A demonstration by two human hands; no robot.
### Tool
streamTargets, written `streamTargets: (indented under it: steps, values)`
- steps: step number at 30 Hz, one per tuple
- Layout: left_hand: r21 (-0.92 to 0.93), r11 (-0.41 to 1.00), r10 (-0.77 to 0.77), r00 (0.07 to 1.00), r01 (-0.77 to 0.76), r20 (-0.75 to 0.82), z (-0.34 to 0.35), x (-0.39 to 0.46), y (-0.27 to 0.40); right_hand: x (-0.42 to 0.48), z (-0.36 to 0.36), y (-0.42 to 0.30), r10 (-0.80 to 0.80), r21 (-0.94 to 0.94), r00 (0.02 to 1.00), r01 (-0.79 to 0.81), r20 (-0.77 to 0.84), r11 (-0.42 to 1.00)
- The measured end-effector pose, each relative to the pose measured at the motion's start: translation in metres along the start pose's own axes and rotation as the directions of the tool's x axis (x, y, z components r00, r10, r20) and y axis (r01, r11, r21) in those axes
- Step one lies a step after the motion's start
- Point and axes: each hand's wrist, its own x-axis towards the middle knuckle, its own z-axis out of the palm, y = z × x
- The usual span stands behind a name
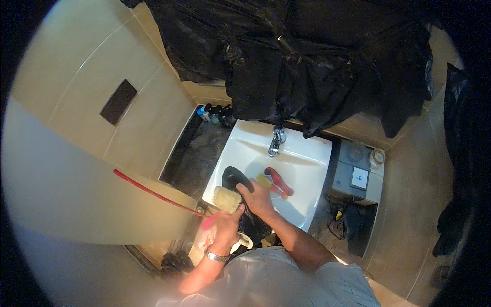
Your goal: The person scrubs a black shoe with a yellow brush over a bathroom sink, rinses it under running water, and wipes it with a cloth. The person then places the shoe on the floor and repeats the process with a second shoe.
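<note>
In my left hand (227,226), which wears a metal-band watch, is a brush with a block of pale bristles (227,199) and a pink handle end (209,221). The bristles lie against or right beside a black boot or shoe (234,178). My right hand (260,197) grips this dark item over the sink's near left part, thumb on top. Its shiny black lower part hangs between my forearms, partly hidden. Inside the white sink (314,149) lie a red item with a black end (279,180) and a yellow brush-like thing (264,180) with a pinkish handle.
A chrome faucet (275,142) stands at the sink's back. Several bottles (216,114) are in the left back corner. To the right are a glass jar (377,158) and a grey box (347,169). Black plastic sheeting (307,69) covers the wall. A red rod-like thing (157,195) extends on the left.
</note>
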Motion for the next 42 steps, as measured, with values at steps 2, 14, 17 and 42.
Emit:
streamTargets:
  steps: [2, 14, 17, 42]
  values:
    - [-0.097, 0.993, -0.068, 0.997, 0.070, 0.024, -0.015, 0.007, -0.001, 0.005, -0.003, -0.005, 0.054, -0.055, 0.992, -0.048, 0.112, 0.997]
    - [-0.080, 0.995, 0.079, 0.982, -0.066, 0.174, -0.085, 0.060, 0.024, -0.016, 0.043, -0.018, 0.148, 0.145, 0.910, -0.218, 0.387, 0.965]
    - [-0.101, 0.985, -0.092, 0.913, 0.143, 0.399, -0.102, 0.065, 0.041, -0.016, 0.061, -0.030, 0.145, 0.130, 0.961, -0.179, 0.236, 0.975]
    - [0.093, 0.991, -0.127, 0.934, 0.101, 0.334, 0.005, 0.094, 0.013, -0.004, 0.013, -0.054, 0.010, -0.188, 0.962, -0.064, -0.274, 0.980]
